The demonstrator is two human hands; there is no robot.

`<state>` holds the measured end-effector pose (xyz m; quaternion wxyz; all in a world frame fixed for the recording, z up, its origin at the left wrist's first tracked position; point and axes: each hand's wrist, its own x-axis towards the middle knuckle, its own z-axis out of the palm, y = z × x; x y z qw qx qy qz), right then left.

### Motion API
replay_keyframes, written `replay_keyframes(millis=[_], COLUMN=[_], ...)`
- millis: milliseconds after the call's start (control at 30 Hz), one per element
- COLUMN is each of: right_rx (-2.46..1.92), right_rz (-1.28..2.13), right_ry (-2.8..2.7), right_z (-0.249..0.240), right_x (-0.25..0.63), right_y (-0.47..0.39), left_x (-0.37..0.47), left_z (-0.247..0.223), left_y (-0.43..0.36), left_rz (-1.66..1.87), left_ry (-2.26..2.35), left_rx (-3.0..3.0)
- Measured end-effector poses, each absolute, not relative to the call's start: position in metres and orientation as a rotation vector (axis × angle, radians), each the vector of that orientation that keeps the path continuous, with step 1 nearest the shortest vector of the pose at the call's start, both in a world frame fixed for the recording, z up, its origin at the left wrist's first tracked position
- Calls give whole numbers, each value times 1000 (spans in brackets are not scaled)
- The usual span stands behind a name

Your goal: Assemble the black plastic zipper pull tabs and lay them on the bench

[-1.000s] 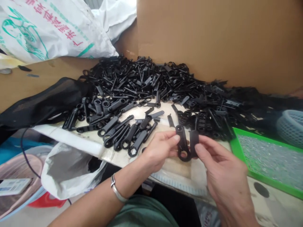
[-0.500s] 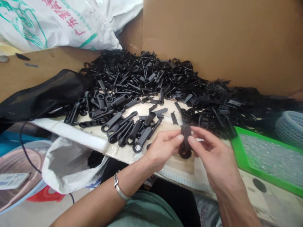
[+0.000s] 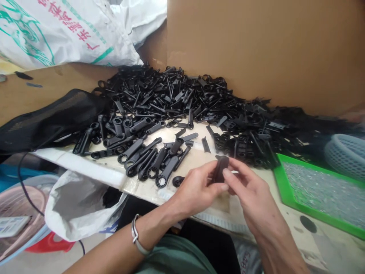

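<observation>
Between my two hands is a black plastic handle-shaped part (image 3: 221, 167), held above the table near its front edge. My left hand (image 3: 201, 186) grips it from the left, the thumb across its lower end. From the right, my right hand (image 3: 246, 180) pinches it with thumb and fingers, which cover part of its side. Left of my hands lie several similar black parts with ring ends (image 3: 167, 172) in a loose row. A black ring end (image 3: 178, 181) shows just beside my left hand. A large heap of black parts (image 3: 171, 91) rises behind.
To the right, a green tray (image 3: 285, 182) holds many small clear pieces, with a blue-grey plastic basket (image 3: 346, 152) behind it. A white sack (image 3: 74, 213) hangs open below the table's front left edge. Cardboard (image 3: 256, 49) stands at the back, and a printed white bag (image 3: 71, 34) lies at back left.
The black part is tilted now and its lower end has gone behind my left thumb, which has slid down. The whole view has shifted slightly.
</observation>
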<state>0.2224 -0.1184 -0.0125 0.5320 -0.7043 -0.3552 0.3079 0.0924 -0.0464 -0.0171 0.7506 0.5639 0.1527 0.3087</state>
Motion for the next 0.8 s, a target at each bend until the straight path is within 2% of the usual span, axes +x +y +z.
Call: replay_keyframes(millis=[233, 300, 567, 800], right_rx=[-1415, -1411, -1238, -1257], right_rz=[975, 951, 844, 815], right_ry=[-868, -852, -748, -847], right_z=[-7, -6, -28, -32], right_x=[228, 226, 205, 207], right_y=[-119, -118, -115, -118], left_x=[79, 77, 74, 77], left_z=[-4, -1, -5, -13], left_y=[-47, -48, -47, -45], left_rz=[616, 593, 513, 600], left_ry=[629, 625, 598, 495], left_rx=[1755, 1834, 1792, 1633])
